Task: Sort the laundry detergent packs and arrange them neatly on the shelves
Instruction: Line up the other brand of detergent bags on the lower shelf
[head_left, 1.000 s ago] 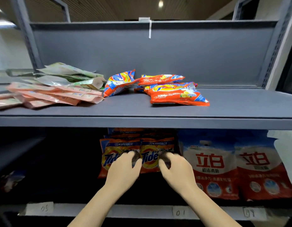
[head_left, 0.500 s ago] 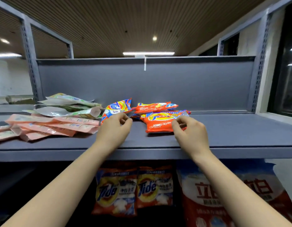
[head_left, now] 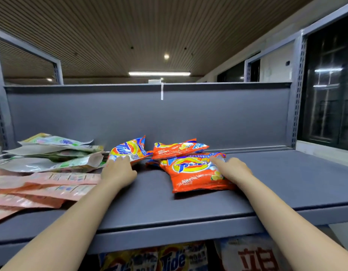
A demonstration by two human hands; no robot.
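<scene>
On the grey upper shelf [head_left: 188, 210] lie three orange Tide detergent packs. The front one [head_left: 190, 173] lies flat, a second [head_left: 179, 148] sits behind it, and a third [head_left: 130, 149] leans tilted to the left of them. My left hand [head_left: 118, 171] reaches in with its fingertips touching the lower edge of the tilted pack. My right hand [head_left: 232, 169] rests on the right side of the front pack, index finger stretched along its top corner. Whether the thumbs curl under the packs is hidden.
Flat pink pouches [head_left: 42, 184] are stacked at the shelf's left, with green-and-white pouches [head_left: 52, 155] piled behind them. The lower shelf holds upright Tide bags [head_left: 169, 259] and a red-and-white bag [head_left: 253, 257]. The shelf's right half is bare grey metal.
Both hands rose from the lower-shelf Tide bags to the upper shelf and have moved forward onto the orange packs. The view has lifted and come closer.
</scene>
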